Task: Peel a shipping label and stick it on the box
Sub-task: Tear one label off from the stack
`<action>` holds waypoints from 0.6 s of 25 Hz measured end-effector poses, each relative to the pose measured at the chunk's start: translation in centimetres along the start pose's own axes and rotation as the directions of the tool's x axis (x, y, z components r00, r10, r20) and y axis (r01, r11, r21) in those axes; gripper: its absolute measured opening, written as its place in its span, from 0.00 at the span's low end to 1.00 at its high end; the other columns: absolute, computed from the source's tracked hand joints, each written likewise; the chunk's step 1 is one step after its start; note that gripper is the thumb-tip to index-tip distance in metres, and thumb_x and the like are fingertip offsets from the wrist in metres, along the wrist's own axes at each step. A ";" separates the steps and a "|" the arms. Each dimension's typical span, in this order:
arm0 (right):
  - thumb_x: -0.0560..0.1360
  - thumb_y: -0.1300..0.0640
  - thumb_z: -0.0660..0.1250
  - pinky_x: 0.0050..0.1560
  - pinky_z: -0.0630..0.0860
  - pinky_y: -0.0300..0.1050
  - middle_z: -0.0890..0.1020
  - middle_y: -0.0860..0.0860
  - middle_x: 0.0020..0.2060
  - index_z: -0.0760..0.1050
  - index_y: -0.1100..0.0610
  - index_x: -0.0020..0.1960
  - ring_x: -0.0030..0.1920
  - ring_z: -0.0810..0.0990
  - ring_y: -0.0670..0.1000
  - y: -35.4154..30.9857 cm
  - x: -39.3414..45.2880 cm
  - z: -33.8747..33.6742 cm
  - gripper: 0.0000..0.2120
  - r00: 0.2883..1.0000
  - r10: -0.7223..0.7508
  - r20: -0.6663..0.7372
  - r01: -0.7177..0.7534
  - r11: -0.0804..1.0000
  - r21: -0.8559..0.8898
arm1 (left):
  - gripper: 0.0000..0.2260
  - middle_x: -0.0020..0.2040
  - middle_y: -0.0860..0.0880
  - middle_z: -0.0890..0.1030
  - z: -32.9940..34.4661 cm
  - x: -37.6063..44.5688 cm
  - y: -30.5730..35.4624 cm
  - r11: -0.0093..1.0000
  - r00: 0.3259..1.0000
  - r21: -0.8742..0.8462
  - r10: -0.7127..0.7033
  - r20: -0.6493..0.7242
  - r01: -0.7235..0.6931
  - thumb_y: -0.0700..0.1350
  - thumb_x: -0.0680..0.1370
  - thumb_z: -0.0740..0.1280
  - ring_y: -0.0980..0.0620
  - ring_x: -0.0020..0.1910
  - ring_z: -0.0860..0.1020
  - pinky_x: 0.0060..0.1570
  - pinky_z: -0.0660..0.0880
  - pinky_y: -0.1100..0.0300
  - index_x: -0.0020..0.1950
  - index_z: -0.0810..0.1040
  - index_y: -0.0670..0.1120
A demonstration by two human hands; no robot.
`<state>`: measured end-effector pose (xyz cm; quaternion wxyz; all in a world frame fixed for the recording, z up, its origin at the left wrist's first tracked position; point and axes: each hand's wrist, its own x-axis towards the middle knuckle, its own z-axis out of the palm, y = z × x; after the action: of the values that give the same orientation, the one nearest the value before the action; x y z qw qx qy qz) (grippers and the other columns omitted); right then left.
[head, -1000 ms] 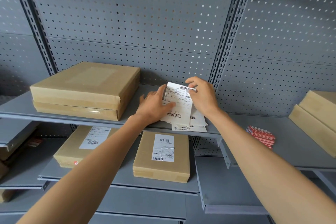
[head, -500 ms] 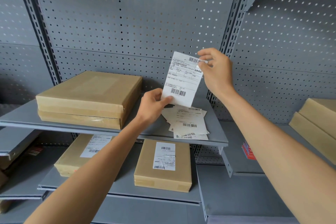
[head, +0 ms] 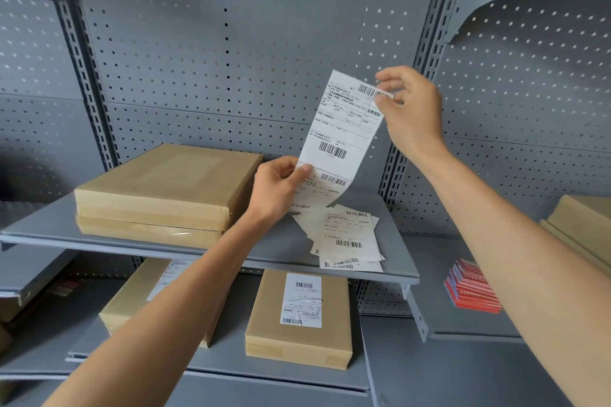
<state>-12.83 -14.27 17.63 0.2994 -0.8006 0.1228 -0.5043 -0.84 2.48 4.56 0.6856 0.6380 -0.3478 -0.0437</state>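
A white shipping label (head: 344, 129) with barcodes hangs in the air in front of the pegboard. My right hand (head: 410, 112) pinches its top right corner. My left hand (head: 277, 188) pinches the sheet lower down, where the backing paper (head: 317, 192) curls away beneath the label. A plain brown box (head: 165, 188) without a label lies on the grey shelf (head: 393, 241) to the left of my hands. More label sheets (head: 350, 238) lie in a loose pile on the same shelf, under the held label.
On the lower shelf lie two brown boxes with labels on top, one at centre (head: 297, 317) and one at left (head: 145, 297). A stack of red cards (head: 469, 287) lies on the right shelf, with more brown boxes (head: 582, 228) at the far right.
Both hands lifted one label sheet off the pile and raised it. The right hand has pulled the label upward while the left holds the lower part, and the backing now separates below.
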 end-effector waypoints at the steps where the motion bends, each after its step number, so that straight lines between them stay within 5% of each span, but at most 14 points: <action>1: 0.75 0.66 0.68 0.48 0.75 0.34 0.83 0.48 0.54 0.79 0.52 0.59 0.52 0.80 0.46 0.0 0.1 0.0 0.16 1.000 -0.007 -0.005 0.007 0.999 -0.047 | 0.06 0.40 0.54 0.87 -0.1 0.2 0.1 1.000 1.000 0.019 0.009 0.000 -0.009 0.44 0.81 0.70 0.59 0.38 0.83 0.40 0.77 0.64 0.45 0.84 0.46; 4: 0.75 0.61 0.69 0.67 0.63 0.43 0.78 0.46 0.64 0.76 0.51 0.67 0.68 0.70 0.50 -0.5 -0.6 0.3 0.21 0.986 -0.163 0.045 0.169 0.933 -0.319 | 0.07 0.41 0.53 0.88 -0.2 0.5 0.3 0.994 0.998 0.092 0.051 0.036 -0.054 0.45 0.81 0.70 0.59 0.39 0.84 0.41 0.78 0.63 0.44 0.84 0.50; 6: 0.76 0.59 0.69 0.67 0.56 0.47 0.77 0.46 0.67 0.77 0.50 0.67 0.72 0.66 0.51 -1.3 -1.5 1.0 0.20 0.920 -0.310 0.240 0.384 0.838 -0.389 | 0.07 0.41 0.54 0.87 -0.3 0.4 0.9 0.976 0.991 0.192 0.079 0.106 -0.099 0.46 0.81 0.69 0.63 0.38 0.82 0.39 0.76 0.67 0.45 0.84 0.48; 8: 0.78 0.56 0.67 0.70 0.53 0.51 0.75 0.45 0.70 0.77 0.48 0.68 0.75 0.61 0.50 -2.0 -2.5 1.7 0.18 0.817 -0.308 0.488 0.527 0.741 -0.416 | 0.08 0.36 0.57 0.84 -0.3 0.5 1.6 0.924 0.969 0.329 0.132 0.207 -0.196 0.45 0.81 0.69 0.66 0.33 0.78 0.35 0.72 0.68 0.44 0.83 0.46; 12: 0.82 0.52 0.63 0.73 0.49 0.50 0.68 0.48 0.75 0.70 0.44 0.73 0.76 0.56 0.53 -1.4 -3.9 2.7 0.20 0.732 -0.010 0.681 0.442 0.768 -0.464 | 0.08 0.28 0.57 0.73 -0.7 1.8 3.5 0.729 0.908 0.564 0.199 0.369 -0.389 0.47 0.81 0.69 0.50 0.33 0.70 0.36 0.65 0.57 0.43 0.82 0.46; 15: 0.81 0.51 0.63 0.66 0.57 0.50 0.78 0.49 0.61 0.77 0.45 0.65 0.67 0.68 0.54 -0.5 -3.9 2.5 0.13 0.743 -0.007 0.669 0.383 0.825 -0.416 | 0.06 0.31 0.58 0.75 -1.2 3.2 5.5 0.639 0.874 0.618 0.199 0.443 -0.458 0.48 0.80 0.71 0.44 0.35 0.72 0.38 0.69 0.55 0.47 0.85 0.48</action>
<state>-12.49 -11.03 14.29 0.0336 -0.9821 0.0586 -0.1757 0.07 2.94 10.97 0.3146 0.7580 -0.5601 0.1127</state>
